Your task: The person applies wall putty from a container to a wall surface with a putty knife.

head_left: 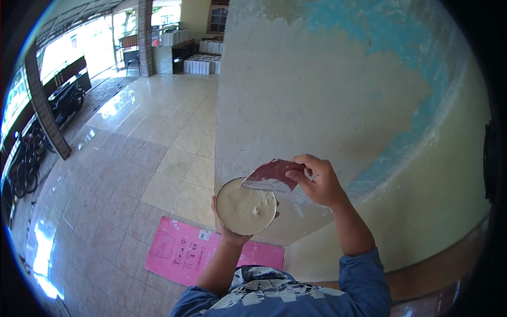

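Note:
My left hand (232,232) supports a round tub of cream-coloured putty (244,208) from beneath, its fingers curled around the rim. The putty's surface is mostly smooth, with a small raised lump toward the right. Between the thumb and fingers of my right hand (319,179) is a dark red putty scraper (274,173). Pale putty coats its lower edge, which hangs over the tub's far rim; whether it touches the putty I cannot tell. Close in front stands a wall (296,105) with a grey-white coat and bare turquoise patches (396,42) up high and along the right.
A pink cardboard sheet (182,253) lies on the tiled floor (121,174) below my hands. At the left are a pillar (47,105), a motorcycle (67,100) and a bicycle (26,171). Stacked white boxes (200,64) stand at the back. The wall curves away to a yellowish part (422,222).

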{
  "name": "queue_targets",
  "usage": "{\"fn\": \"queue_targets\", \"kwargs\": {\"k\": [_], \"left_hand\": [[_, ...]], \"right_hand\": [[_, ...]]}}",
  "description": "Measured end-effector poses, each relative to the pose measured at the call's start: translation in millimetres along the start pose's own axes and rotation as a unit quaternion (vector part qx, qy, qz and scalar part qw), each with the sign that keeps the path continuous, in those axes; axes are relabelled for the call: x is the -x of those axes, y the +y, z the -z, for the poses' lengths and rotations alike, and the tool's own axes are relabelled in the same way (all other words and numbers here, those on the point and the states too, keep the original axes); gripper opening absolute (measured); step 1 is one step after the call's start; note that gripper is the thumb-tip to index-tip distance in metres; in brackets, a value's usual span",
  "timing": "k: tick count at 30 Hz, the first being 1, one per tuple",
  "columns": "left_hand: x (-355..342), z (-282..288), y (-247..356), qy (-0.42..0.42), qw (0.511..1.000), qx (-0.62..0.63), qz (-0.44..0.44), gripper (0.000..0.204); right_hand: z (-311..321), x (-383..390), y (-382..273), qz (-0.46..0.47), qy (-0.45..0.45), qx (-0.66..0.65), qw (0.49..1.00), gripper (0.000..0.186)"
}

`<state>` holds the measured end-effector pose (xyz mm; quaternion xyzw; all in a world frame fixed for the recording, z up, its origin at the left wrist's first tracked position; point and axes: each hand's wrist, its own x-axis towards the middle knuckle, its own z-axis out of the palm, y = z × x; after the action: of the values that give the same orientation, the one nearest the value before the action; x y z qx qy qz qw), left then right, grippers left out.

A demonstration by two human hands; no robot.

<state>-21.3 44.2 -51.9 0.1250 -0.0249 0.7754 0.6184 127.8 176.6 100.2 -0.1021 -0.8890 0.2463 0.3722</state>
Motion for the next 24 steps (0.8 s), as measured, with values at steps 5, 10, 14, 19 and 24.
{"fn": "queue_targets", "kwargs": {"k": [5, 10, 14, 19, 24], "left_hand": [[-5.4, 29.8, -6.8, -0.011, 1.0, 0.018, -0.018, 0.103], [-7.2, 72.0, -1.7, -0.012, 1.0, -0.018, -0.018, 0.103], [-10.9, 125.3, -7.5, 0.005, 1.0, -0.022, -0.016, 0.103], [-22.6, 198.0, -10.7, -0.003, 0.999, -0.046, -0.021, 0.104], [-27.7, 241.8, -8.6, -0.009, 0.999, -0.045, -0.023, 0.105]], "right_hand": [[15.0, -44.1, 5.1, 0.049, -0.003, 0.064, 0.997, 0.02], [28.5, -111.4, 8.0, 0.164, 0.132, 0.106, 0.972, 0.024], [46.5, -110.7, 31.5, 0.214, 0.219, 0.191, 0.933, 0.027], [40.8, -75.6, 79.4, 0.129, 0.23, 0.231, 0.936, 0.04], [35.9, -41.4, 111.2, 0.143, 0.276, 0.223, 0.924, 0.041]]}}
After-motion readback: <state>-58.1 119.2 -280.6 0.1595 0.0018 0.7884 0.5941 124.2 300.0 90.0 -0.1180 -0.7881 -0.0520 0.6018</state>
